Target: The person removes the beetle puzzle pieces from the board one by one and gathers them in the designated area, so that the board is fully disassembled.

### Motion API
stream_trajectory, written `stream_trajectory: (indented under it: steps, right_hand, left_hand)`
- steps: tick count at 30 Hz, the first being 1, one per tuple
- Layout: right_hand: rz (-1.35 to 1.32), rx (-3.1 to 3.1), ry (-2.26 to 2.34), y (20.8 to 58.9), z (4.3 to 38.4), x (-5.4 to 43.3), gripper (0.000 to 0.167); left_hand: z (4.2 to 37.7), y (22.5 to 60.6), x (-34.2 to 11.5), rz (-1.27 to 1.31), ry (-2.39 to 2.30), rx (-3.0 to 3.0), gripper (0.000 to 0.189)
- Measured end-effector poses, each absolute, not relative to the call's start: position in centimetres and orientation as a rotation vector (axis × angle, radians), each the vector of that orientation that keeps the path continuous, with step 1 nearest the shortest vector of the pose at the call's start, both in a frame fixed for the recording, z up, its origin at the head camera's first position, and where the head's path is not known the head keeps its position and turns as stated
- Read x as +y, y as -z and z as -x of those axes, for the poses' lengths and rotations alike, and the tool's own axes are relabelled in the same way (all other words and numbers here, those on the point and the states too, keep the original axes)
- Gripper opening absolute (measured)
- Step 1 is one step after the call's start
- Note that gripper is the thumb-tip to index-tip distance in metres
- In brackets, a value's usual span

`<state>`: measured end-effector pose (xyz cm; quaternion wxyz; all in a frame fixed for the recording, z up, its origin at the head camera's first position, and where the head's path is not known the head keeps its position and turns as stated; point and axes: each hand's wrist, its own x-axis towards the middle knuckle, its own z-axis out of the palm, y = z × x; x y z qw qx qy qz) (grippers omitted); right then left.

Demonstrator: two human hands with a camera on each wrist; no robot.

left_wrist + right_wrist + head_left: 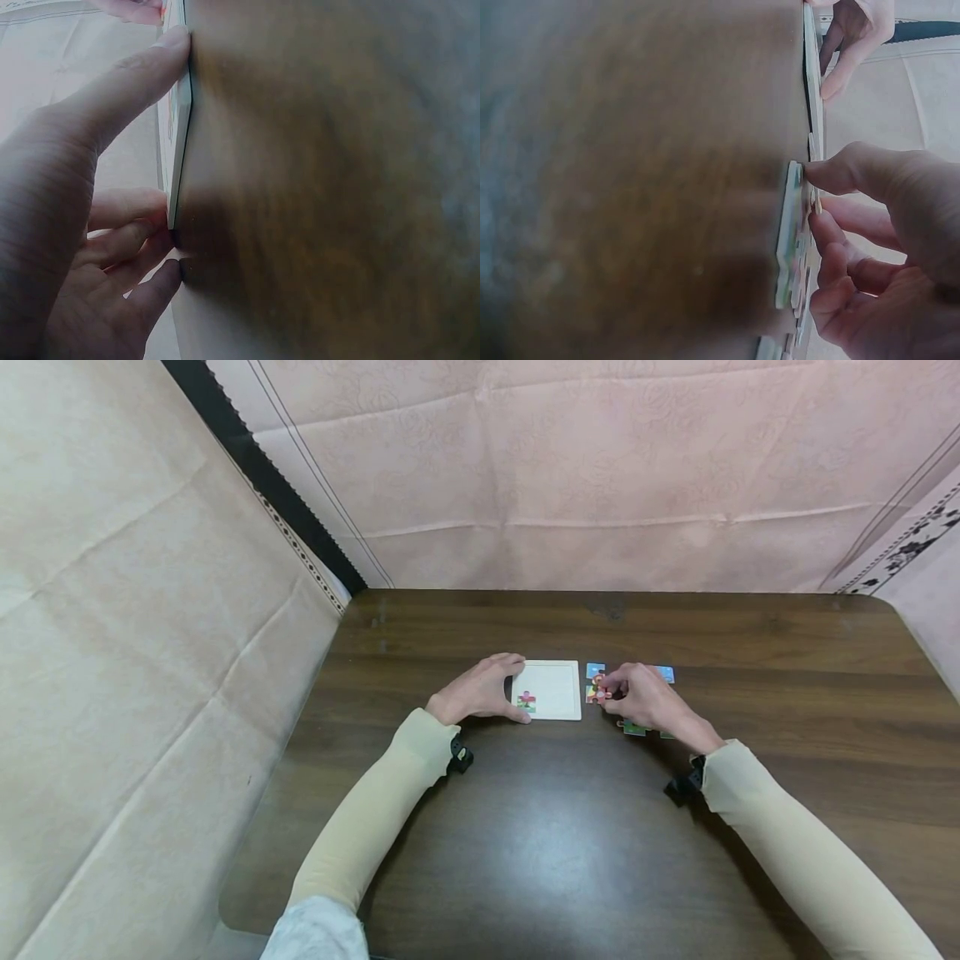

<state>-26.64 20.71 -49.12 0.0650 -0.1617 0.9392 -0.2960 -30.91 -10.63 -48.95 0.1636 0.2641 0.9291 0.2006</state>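
A white square puzzle tray (555, 692) lies flat on the table. One jigsaw piece with pink and green print (527, 702) sits in its near left corner. My left hand (486, 688) holds the tray by its left side, the thumb (161, 60) at the near edge and the fingers around the far left corner. Right of the tray, my right hand (647, 697) pinches a colourful jigsaw piece (597, 692) between thumb and fingers, low over the table. The palm and fingers partly cover other loose pieces.
A blue jigsaw piece (595, 670) lies beside the tray's right edge. Another blue piece (665, 674) is beyond the right hand, and a green one (634, 728) lies under its near side. The brown wooden table (480, 827) ends at hanging pale cloth (600, 477).
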Motion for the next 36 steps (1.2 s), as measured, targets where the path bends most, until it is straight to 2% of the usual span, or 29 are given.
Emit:
stream_trajectory:
  steps: [26,36]
  right_hand:
    - [0.473,2.824,0.855,48.8,26.8,20.4,0.034]
    - [0.625,2.822,0.924,48.4,27.0,17.1,0.032]
  left_hand:
    - [30.9,49.0,-10.6,-0.762,-0.561,2.653,0.105]
    - [31.0,49.0,-10.6,-0.767,-0.560,2.657,0.105]
